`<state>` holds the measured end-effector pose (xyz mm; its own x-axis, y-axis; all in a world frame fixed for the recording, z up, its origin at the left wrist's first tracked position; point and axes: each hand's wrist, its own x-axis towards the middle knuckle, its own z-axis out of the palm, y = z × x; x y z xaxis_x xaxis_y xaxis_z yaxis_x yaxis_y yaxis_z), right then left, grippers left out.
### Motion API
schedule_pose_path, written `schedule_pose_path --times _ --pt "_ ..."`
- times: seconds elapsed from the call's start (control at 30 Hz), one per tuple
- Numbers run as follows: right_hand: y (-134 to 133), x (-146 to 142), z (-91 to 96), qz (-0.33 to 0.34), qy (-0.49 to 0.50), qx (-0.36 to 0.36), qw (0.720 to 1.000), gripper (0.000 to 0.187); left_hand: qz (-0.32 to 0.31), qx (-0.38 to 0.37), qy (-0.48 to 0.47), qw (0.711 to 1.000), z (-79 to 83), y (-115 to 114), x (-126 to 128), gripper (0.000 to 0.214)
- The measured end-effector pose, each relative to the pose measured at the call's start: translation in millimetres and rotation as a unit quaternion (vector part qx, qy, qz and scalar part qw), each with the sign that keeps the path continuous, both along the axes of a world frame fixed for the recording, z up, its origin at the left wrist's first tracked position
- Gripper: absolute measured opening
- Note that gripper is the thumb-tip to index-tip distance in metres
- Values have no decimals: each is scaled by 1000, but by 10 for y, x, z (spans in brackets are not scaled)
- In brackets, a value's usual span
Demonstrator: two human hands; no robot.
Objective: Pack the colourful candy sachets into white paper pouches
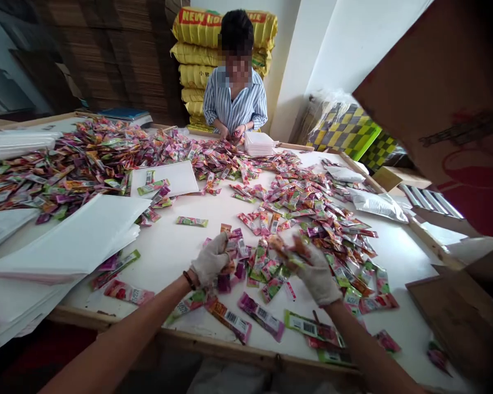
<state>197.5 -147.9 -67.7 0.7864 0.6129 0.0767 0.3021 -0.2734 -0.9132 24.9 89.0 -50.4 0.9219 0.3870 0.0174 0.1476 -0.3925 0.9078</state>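
Observation:
My left hand (211, 261), in a white glove, curls its fingers over small snack packets (239, 243) just left of the table's middle. My right hand (317, 276), gloved too and partly smeared by motion, grips a few orange-brown and green packets (290, 253) above the loose ones. Between the hands lies a heap of pink, green and purple packets (263, 262). Closer to the front edge, an orange packet (229, 320), a purple packet (262, 316) and a green packet (312, 326) lie flat on the white tabletop (164, 235).
White padded mailers (66, 241) are stacked at left. A big packet pile (102, 153) covers the far left. Across the table, a person (235, 98) handles packets beside white mailers (259, 143). Filled white pouches (378, 204) lie along the right rim; a cardboard box (443, 109) looms upper right.

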Motion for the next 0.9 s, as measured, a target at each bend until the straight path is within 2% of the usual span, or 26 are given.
schedule_pose_path --times 0.07,0.13,0.17,0.23,0.3,0.4,0.43,0.5,0.6,0.7,0.73,0.8,0.9 --pt "-243 85 178 6 -99 -66 993 50 -41 86 22 995 139 106 -183 70" --pt "-380 49 294 39 -219 -158 962 59 -69 226 70 969 199 144 -334 81" --pt "-391 -19 308 53 -266 -198 942 63 -65 286 104 950 190 118 -389 82" --pt "-309 -229 240 78 -319 -263 907 67 -64 354 172 917 109 -19 -452 78" --pt "-165 -461 82 101 -338 -312 882 62 -115 380 199 896 -2 -211 -475 78" --pt "-81 -645 -134 128 -353 -350 858 58 -217 377 148 888 -78 -397 -501 72" --pt "-120 -638 -160 137 -350 -359 854 60 -219 368 117 896 -63 -402 -513 64" --pt "-281 -546 -119 161 -317 -390 849 66 -176 344 61 920 17 -330 -530 45" --pt "-545 -365 115 175 -258 -402 861 64 -59 313 45 947 181 -118 -453 36" --pt "-559 -318 345 164 -257 -297 905 35 33 298 130 945 266 41 -160 45" --pt "-488 -335 381 159 -257 -260 917 27 53 296 166 939 267 61 -22 48" --pt "-255 -386 371 137 -233 -232 935 26 71 285 226 929 239 53 271 54" --pt "207 -420 212 65 -173 -289 939 32 68 260 256 929 187 -31 614 48"
